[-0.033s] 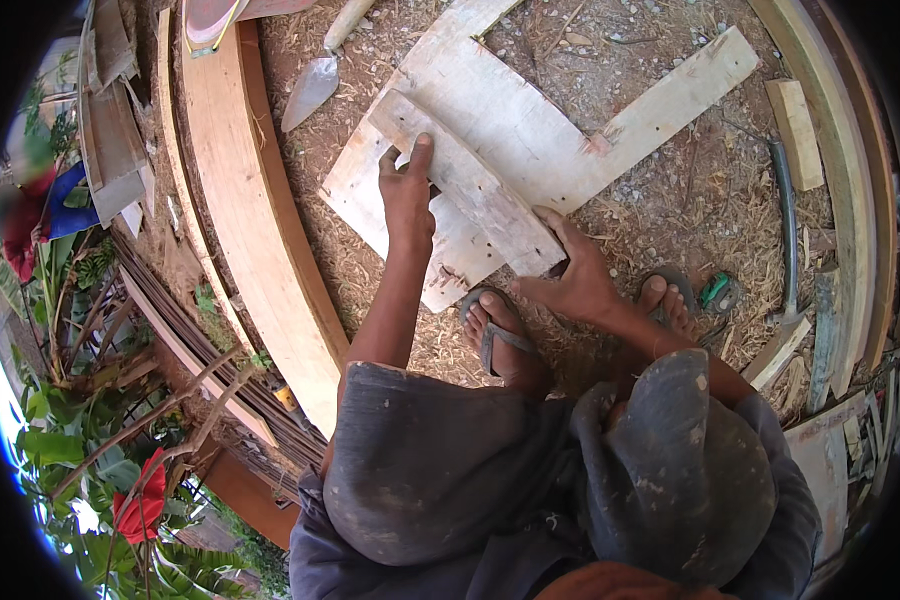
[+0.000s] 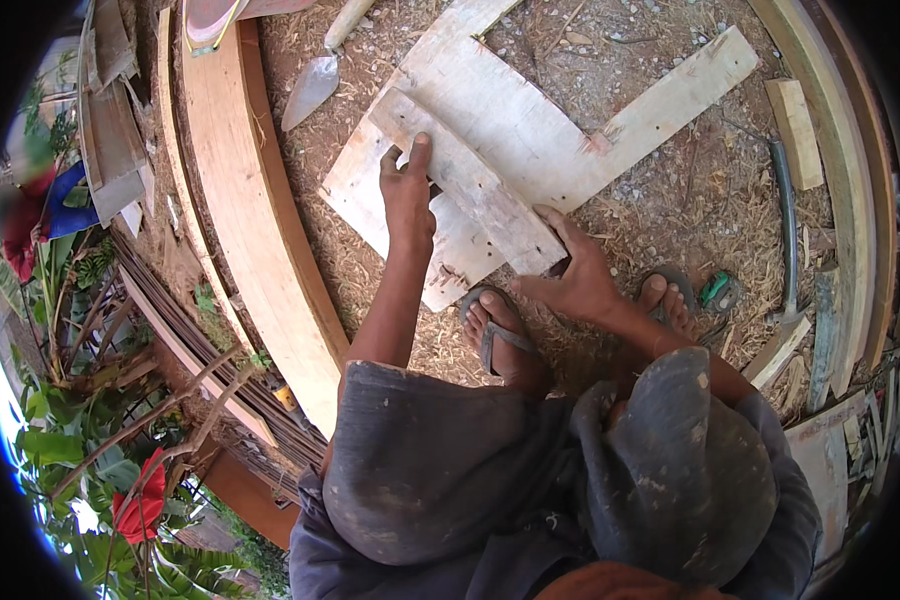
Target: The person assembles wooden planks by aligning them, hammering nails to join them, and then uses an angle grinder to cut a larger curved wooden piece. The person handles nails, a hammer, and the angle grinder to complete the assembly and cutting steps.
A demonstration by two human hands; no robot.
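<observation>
A short, narrow wooden board (image 2: 470,180) with small dark holes lies slantwise over a pale, flat wooden panel (image 2: 515,110) on the ground. My left hand (image 2: 407,195) grips the short board's left edge near its far end, thumb on the top face; its other fingers are partly hidden. Around the near right end of the same board, my right hand (image 2: 580,280) is closed, with fingers along the right side and the thumb by the end. The panel has long arms and a cut-out on its right side.
Left of the panel runs a long thick plank (image 2: 255,200), with a trowel (image 2: 313,90) beyond the panel's left corner. To the right are a metal bar (image 2: 787,230), a wood block (image 2: 796,135), a green tape measure (image 2: 717,291) and long boards (image 2: 850,180). Shavings cover the soil.
</observation>
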